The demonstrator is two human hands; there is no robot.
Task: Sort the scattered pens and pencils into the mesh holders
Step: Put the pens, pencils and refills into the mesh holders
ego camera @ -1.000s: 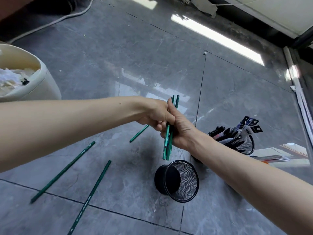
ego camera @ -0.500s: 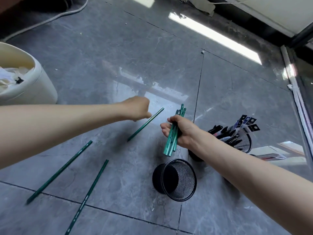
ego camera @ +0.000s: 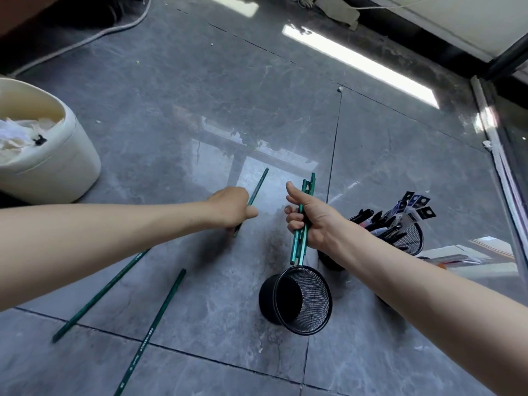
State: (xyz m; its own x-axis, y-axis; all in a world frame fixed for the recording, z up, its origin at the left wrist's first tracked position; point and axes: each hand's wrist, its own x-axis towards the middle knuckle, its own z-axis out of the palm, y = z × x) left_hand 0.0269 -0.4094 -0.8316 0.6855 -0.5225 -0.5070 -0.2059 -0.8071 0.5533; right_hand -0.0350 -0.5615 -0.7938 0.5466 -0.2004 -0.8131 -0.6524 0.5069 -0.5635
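Note:
My right hand (ego camera: 311,221) grips a bundle of green pencils (ego camera: 300,244), held nearly upright above an empty black mesh holder (ego camera: 300,300) that stands on the floor. My left hand (ego camera: 231,208) is down at the floor with its fingers curled round a single green pencil (ego camera: 258,185) that lies slanted there. Two more green pencils lie on the tiles at lower left, one (ego camera: 100,292) partly under my left forearm, the other (ego camera: 154,327) nearer me. A second mesh holder (ego camera: 411,238) behind my right wrist is full of dark pens.
A cream waste bin (ego camera: 54,167) with crumpled paper stands at the left. A white cable (ego camera: 85,41) runs along the floor at top left. A glass door frame (ego camera: 503,167) lines the right side. Flat papers (ego camera: 457,258) lie beside the pen holder.
My hands have separated. My left hand moved left and down to the single pencil on the floor and closed on it. My right hand keeps the bundle, now raised slightly.

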